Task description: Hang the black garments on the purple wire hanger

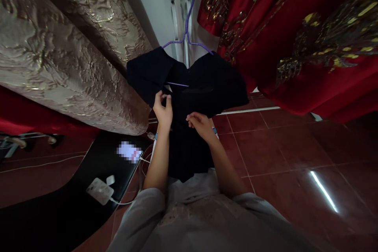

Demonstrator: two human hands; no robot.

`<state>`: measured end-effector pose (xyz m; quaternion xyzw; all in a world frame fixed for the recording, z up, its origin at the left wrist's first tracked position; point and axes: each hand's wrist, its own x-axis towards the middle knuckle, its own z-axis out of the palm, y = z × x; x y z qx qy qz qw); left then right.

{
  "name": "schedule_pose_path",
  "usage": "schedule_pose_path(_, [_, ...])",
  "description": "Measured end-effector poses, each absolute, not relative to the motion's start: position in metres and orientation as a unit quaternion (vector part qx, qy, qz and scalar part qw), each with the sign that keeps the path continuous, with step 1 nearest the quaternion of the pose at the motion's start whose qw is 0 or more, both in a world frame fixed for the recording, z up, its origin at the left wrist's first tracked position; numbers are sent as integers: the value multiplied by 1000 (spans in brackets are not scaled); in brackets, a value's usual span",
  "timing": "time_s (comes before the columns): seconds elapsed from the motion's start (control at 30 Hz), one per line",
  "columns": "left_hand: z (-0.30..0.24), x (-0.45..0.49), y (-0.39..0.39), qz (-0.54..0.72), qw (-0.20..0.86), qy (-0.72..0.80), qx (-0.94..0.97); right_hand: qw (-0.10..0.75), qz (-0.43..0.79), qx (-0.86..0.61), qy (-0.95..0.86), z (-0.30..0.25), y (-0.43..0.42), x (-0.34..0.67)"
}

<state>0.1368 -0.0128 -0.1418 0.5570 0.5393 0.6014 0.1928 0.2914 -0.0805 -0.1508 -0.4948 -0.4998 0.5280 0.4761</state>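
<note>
A dark short-sleeved shirt [203,86] hangs in front of me on a purple wire hanger [186,33]. Part of the hanger's lower bar shows through the open neck. At the shirt's front, on the left side, my left hand [163,110] has its thumb and forefinger curled toward each other at the cloth's edge. My right hand [201,124] is closed in a pinch over the lower right front of the shirt. Whatever lies between its fingertips is too small or dark to make out. The shirt's lower part hangs down to my lap.
On the left, a black tabletop [73,201] bears a lit phone [129,152] and a pale phone-shaped device [99,190], both with white cables. Beige embossed fabric [73,47] hangs left; red sequined fabric [265,47] hangs right. Red floor tiles [280,145] lie below.
</note>
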Motion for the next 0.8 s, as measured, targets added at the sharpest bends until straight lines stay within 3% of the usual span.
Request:
schedule_pose_path(0.13, [-137, 148, -26, 610, 227, 502, 569, 482, 521, -501, -496, -152, -80, 291])
schedule_pose_path(0.33, [-116, 145, -25, 623, 102, 501, 592, 466, 518, -505, -509, -150, -82, 290])
schedule_pose_path(0.47, [-108, 147, -40, 615, 161, 457, 622, 468, 504, -517, -509, -143, -83, 290])
schedule_pose_path(0.63, [-112, 147, -43, 597, 110, 489, 627, 470, 501, -515, -513, -138, -83, 286])
schedule_pose_path(0.8, [-118, 135, -25, 590, 194, 466, 630, 465, 513, -509, -511, -140, -84, 286])
